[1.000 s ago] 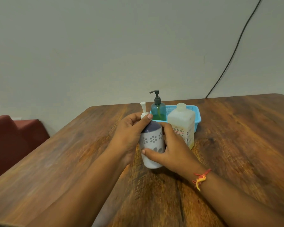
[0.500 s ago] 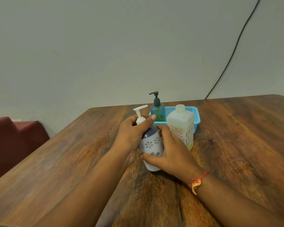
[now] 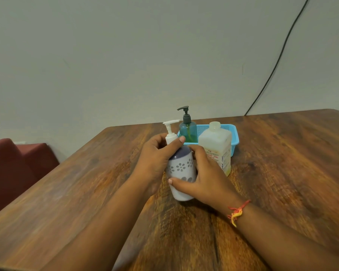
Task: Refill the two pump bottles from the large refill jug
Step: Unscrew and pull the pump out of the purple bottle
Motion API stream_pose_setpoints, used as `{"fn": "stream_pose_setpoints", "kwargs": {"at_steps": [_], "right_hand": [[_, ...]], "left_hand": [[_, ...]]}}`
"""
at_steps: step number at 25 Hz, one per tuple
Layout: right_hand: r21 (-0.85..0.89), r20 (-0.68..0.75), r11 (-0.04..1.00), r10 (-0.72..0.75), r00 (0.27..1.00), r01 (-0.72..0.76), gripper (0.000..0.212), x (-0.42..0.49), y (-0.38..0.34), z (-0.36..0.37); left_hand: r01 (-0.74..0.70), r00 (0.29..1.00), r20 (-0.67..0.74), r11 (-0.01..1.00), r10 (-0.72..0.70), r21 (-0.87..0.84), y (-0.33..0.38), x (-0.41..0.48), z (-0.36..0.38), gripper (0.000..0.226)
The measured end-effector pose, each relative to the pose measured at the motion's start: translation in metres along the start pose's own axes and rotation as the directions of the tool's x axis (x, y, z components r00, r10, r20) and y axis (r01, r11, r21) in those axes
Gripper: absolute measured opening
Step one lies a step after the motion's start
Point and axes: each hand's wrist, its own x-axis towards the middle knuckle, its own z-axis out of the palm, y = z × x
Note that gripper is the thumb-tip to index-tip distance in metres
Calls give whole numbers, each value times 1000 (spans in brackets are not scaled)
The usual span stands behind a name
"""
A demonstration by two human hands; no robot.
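A white pump bottle (image 3: 181,169) with grey flower prints and a grey shoulder stands on the wooden table (image 3: 282,173). My left hand (image 3: 155,155) grips its white pump collar, the nozzle pointing right. My right hand (image 3: 205,178) wraps round the bottle's body. Behind it stands a teal pump bottle (image 3: 187,130) with a dark pump and a little green liquid. The translucent refill jug (image 3: 216,145), without a cap, stands just right of my hands.
A blue mesh basket (image 3: 232,133) sits behind the jug, with the teal bottle at its left corner. A dark red seat (image 3: 14,169) lies past the table's left edge. A black cable (image 3: 272,61) runs down the wall at the right.
The white pump head has turned under my left hand: its nozzle pointed away a second ago and now points right. My right hand keeps its hold on the bottle body.
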Motion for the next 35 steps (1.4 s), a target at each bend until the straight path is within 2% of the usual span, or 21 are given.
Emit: {"fn": "stream_pose_setpoints", "kwargs": {"at_steps": [3, 5, 9, 14, 18, 21, 24, 27, 31, 35], "right_hand": [[20, -14, 999, 26, 1000, -26, 86, 1, 0, -1], [43, -29, 998, 49, 998, -48, 84, 2, 0, -2], [31, -25, 999, 38, 999, -37, 85, 1, -1, -2], [23, -26, 1000, 21, 999, -20, 84, 1, -2, -4], [32, -18, 999, 34, 999, -33, 87, 2, -1, -3], [30, 1, 999, 30, 1000, -30, 86, 1, -2, -3], [31, 26, 999, 20, 999, -21, 87, 1, -3, -3], [31, 54, 999, 14, 998, -15, 84, 1, -3, -5], [19, 82, 1000, 20, 996, -22, 82, 1, -4, -5], [18, 105, 1000, 15, 994, -17, 85, 0, -2, -5]], "left_hand": [[-2, 998, 55, 1000, 2, 2, 2, -1, -5, 35], [-29, 999, 14, 1000, 29, -14, 0, -1, -6, 42], [-25, 999, -28, 999, 26, 30, -2, 1, -7, 36], [-34, 997, 71, 999, 31, 41, -1, 2, -9, 39], [-59, 997, -39, 998, 60, 25, -1, 2, -8, 60], [-94, 992, -79, 995, 97, 39, 4, 3, -6, 62], [-113, 986, -127, 994, 112, -6, 15, 8, -8, 49], [-134, 978, -180, 982, 110, -130, 32, 14, -14, 31], [-169, 956, -277, 953, 97, -250, 58, 20, -28, 25], [-230, 918, -386, 918, 95, -323, 70, 21, -46, 29]]}}
